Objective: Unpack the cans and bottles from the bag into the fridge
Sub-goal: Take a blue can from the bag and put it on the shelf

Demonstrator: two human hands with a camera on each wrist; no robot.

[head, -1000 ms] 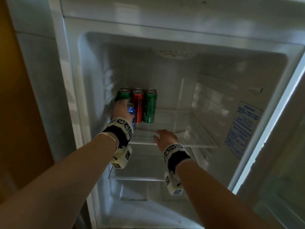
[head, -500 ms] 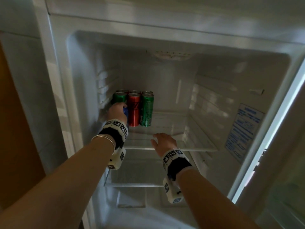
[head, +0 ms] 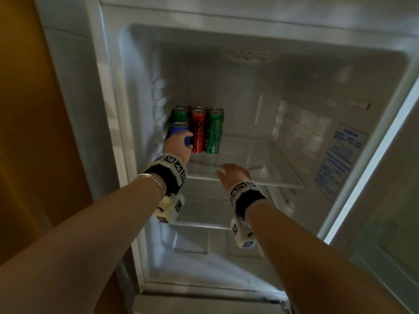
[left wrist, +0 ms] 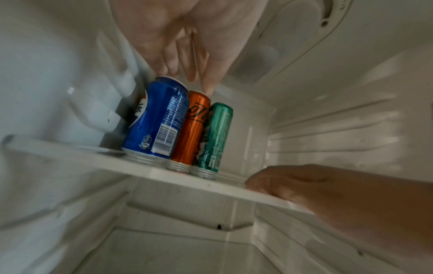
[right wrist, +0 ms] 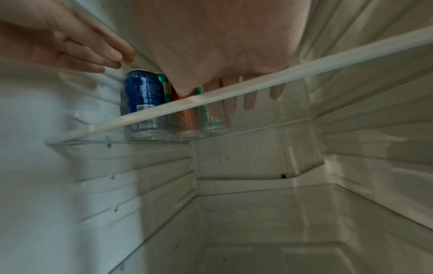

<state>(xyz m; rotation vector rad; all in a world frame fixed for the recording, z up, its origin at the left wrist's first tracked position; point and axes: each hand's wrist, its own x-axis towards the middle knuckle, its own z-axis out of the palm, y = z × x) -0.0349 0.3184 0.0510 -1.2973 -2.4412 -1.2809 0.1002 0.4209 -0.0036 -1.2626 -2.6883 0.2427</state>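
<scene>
A blue can [head: 179,129] stands upright at the front left of the fridge's upper glass shelf [head: 260,177], beside a red can [head: 198,132] and a green can [head: 214,132]; more cans stand behind them. My left hand [head: 178,143] is just in front of the blue can. In the left wrist view its fingers [left wrist: 185,74] are straight, their tips at the top rim of the blue can [left wrist: 159,118], not curled round it. My right hand [head: 231,175] lies flat on the shelf's front edge [right wrist: 304,68], holding nothing. No bag is in view.
The right half of the upper shelf is bare glass. A lower glass shelf [head: 199,225] sits below, with a drawer space under it. The fridge's left wall [left wrist: 46,92] is close beside the blue can. The open door [head: 396,200] stands at the right.
My left hand, which gripped the blue can, slid it back beside the red can, then uncurled and drew back a little. My right hand stayed on the shelf edge.
</scene>
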